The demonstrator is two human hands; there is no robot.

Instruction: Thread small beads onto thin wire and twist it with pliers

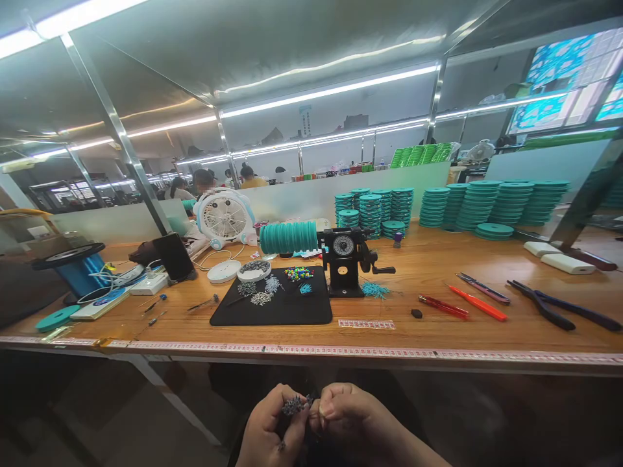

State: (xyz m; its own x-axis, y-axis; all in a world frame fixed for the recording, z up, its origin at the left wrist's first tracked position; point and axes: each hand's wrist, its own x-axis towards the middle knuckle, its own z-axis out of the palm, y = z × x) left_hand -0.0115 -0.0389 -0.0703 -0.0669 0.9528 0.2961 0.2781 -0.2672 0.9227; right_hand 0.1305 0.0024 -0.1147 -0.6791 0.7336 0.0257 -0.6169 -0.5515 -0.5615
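Below the table's front edge, my left hand (272, 425) is closed around a cluster of small dark grey pieces (293, 406); some poke out between thumb and fingers. My right hand (348, 412) touches or nearly touches its fingertips, thumb and forefinger pinched together. What the right fingers hold is too small to name. Above them on the table lies a black mat (272, 314) with piles of small beads (261, 298) and a white dish (253, 270) of grey pieces. Behind the mat's right edge stands a black hand-cranked winder (344, 266) carrying teal spools (288, 238).
Pliers (545, 305), an orange tool (477, 303), a red tool (442, 307) and tweezers (481, 287) lie on the right. Stacked teal spools (509, 204) stand behind. At the left are a white fan (226, 217), a phone (174, 257) and a blue wire reel (80, 272). A measuring tape (311, 351) runs along the front edge.
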